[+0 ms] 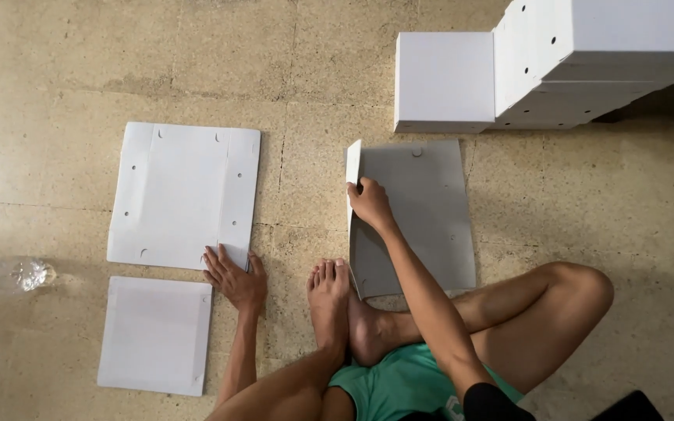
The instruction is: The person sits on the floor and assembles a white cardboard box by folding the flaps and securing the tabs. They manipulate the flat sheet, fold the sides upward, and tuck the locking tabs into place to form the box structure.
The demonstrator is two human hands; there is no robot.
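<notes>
I sit cross-legged on a tiled floor. My right hand (368,201) grips the folded-up left flap of a grey flat cardboard sheet (423,218) lying in front of me. My left hand (233,277) rests flat, fingers spread, on the near right corner of a white die-cut cardboard sheet (181,191) with small holes. A smaller white sheet (156,334) lies just below it, to the left of my left forearm.
Assembled white boxes (544,66) are stacked at the top right, one lower box (444,78) in front of them. A clear plastic bottle with a red label (5,275) lies at the left edge. My bare foot (329,300) rests between the sheets.
</notes>
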